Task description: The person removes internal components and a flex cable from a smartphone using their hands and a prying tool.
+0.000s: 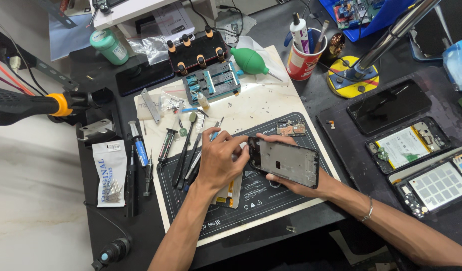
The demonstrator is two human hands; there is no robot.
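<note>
My right hand (296, 184) cradles a stripped phone frame (285, 161) from below, tilted over the dark work mat (271, 200). The frame shows a grey metal inside with a black rim. My left hand (222, 159) pinches at the frame's left end with thumb and fingers; whether it holds a small tool there I cannot tell. Under my left wrist lies a flat battery-like part (232, 193) with an orange tab. A small circuit board (291, 128) rests on the mat just beyond the frame.
Tweezers, spudgers and syringes (185, 150) lie left of my hands. A screw bag (109, 173), a blue clamp jig (213, 83), a green air blower (251, 61) and a red tool cup (303, 59) stand behind. Opened phones (409, 145) lie at the right.
</note>
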